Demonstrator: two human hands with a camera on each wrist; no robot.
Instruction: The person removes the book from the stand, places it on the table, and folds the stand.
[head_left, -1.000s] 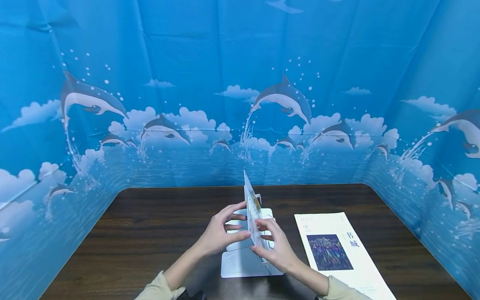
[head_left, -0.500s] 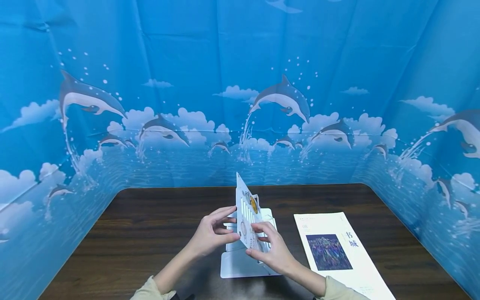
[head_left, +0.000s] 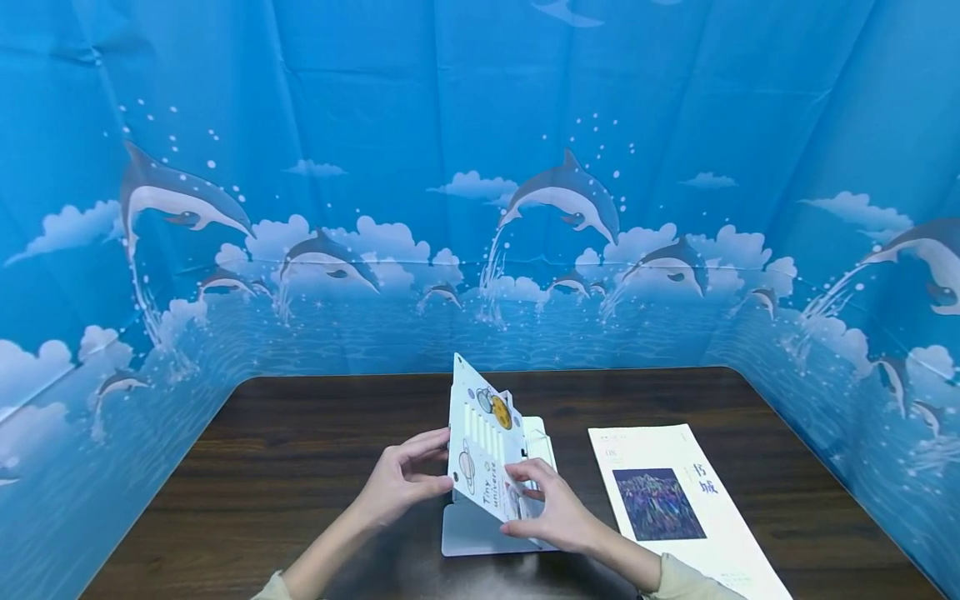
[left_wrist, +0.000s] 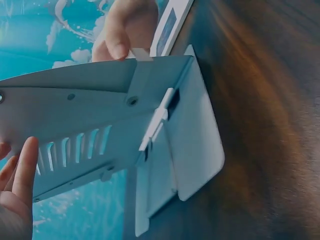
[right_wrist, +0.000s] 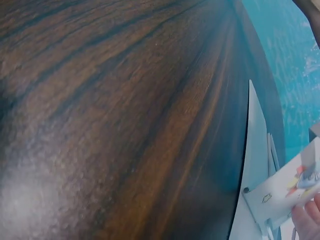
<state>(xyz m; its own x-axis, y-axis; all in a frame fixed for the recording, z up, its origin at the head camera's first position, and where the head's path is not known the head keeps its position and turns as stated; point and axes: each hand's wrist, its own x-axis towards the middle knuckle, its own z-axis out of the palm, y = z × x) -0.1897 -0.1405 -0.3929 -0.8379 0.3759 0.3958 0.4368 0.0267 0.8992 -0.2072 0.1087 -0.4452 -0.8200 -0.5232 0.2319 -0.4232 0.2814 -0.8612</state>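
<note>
A white metal book stand stands near the table's middle in the head view. Its slotted panel bears cartoon planets and the words "Tiny universe", and tilts up leftward over a flat base. At the panel's left edge my left hand holds on, thumb near the lower corner; the left wrist view shows its fingers against the plain back. With thumb and fingers my right hand grips the panel's lower right part. Only fingertips of it appear in the right wrist view. The hinge is partly hidden behind the panel.
A cream-coloured book with a dark picture on its cover lies to the right of the stand. The dark wooden table ends at a blue dolphin-print curtain at the back and sides.
The panel's left edge has swung left and down, turning its printed face more into view. My left hand has moved left with it, while the right hand stays near the lower right part.
</note>
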